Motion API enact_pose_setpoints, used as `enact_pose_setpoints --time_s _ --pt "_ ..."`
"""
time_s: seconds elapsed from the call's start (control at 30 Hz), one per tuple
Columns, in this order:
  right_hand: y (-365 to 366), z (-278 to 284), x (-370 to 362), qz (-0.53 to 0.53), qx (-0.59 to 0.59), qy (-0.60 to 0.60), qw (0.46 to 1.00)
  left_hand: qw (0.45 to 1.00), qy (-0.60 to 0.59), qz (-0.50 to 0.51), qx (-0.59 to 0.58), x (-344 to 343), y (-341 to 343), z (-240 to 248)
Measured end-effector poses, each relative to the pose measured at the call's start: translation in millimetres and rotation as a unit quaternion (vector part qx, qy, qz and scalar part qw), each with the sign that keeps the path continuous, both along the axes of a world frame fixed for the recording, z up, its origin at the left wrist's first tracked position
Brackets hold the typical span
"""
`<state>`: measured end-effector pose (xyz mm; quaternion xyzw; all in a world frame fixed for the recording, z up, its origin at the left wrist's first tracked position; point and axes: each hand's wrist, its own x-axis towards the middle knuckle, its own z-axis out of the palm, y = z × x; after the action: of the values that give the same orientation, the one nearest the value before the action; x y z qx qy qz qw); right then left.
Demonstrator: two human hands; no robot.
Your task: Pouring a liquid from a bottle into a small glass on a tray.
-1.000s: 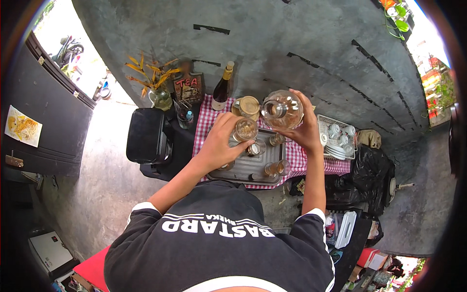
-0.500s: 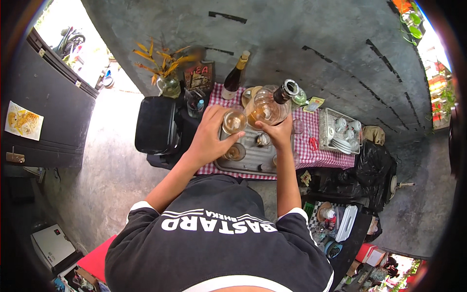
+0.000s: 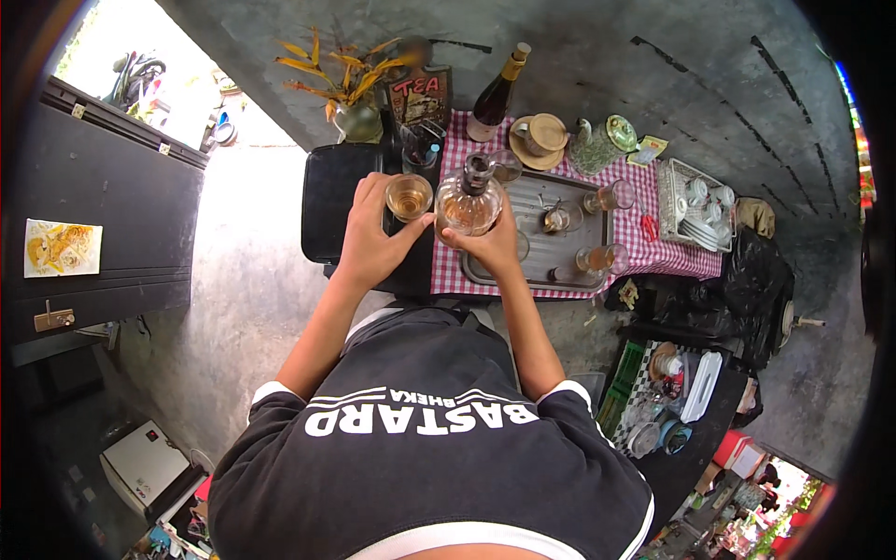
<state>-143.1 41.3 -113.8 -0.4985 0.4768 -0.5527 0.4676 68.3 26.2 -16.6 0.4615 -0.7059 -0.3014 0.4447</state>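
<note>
In my left hand point(image 3: 373, 229) is a clear drinking glass point(image 3: 409, 198) with amber liquid in it. My right hand point(image 3: 490, 238) grips a round glass decanter point(image 3: 467, 211) with a dark neck, also holding some amber liquid. The decanter is beside the glass, both held at the left end of a grey ribbed tray point(image 3: 546, 257). On that tray stand a small glass pitcher point(image 3: 560, 217) and two glasses at the right, an upper glass point(image 3: 611, 196) and a lower glass point(image 3: 600, 259), each with amber liquid. Another glass is partly hidden behind my right hand.
A red-checked cloth point(image 3: 451, 271) lies under the tray. Behind it stand a dark bottle point(image 3: 497, 93), a cup on a wooden plate point(image 3: 539, 135) and a green glass teapot point(image 3: 593, 149). A dish basket point(image 3: 686, 210) is at the right. A black bin point(image 3: 338, 210) stands left.
Both hands have moved left across the tray with the glass and the decanter. The decanter's neck, which leaned to the far right, now points more upright. The view has shifted too.
</note>
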Motion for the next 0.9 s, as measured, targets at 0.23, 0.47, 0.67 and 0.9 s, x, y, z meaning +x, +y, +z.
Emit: enact_pose_setpoints --time_s 0.23,0.47,0.67,0.9 --pt "20.3 -56.2 28.4 -0.005 0.038 -0.01 0.999 1.0 -0.011 -0.002 -0.004 6.5 -0.1 -8.7" --pt "22.5 -93.3 36.5 -0.067 0.072 0.11 0.989 0.998 0.009 -0.047 0.031 23.8 -0.5 -24.5" --pt "18.4 -96.3 46.5 -0.094 0.071 0.119 0.986 0.996 0.038 -0.042 0.069 34.0 -0.4 -31.8" --pt "3.2 -116.7 60.1 -0.107 0.087 0.124 0.983 0.998 0.015 -0.042 0.044 37.6 -0.6 -30.4"
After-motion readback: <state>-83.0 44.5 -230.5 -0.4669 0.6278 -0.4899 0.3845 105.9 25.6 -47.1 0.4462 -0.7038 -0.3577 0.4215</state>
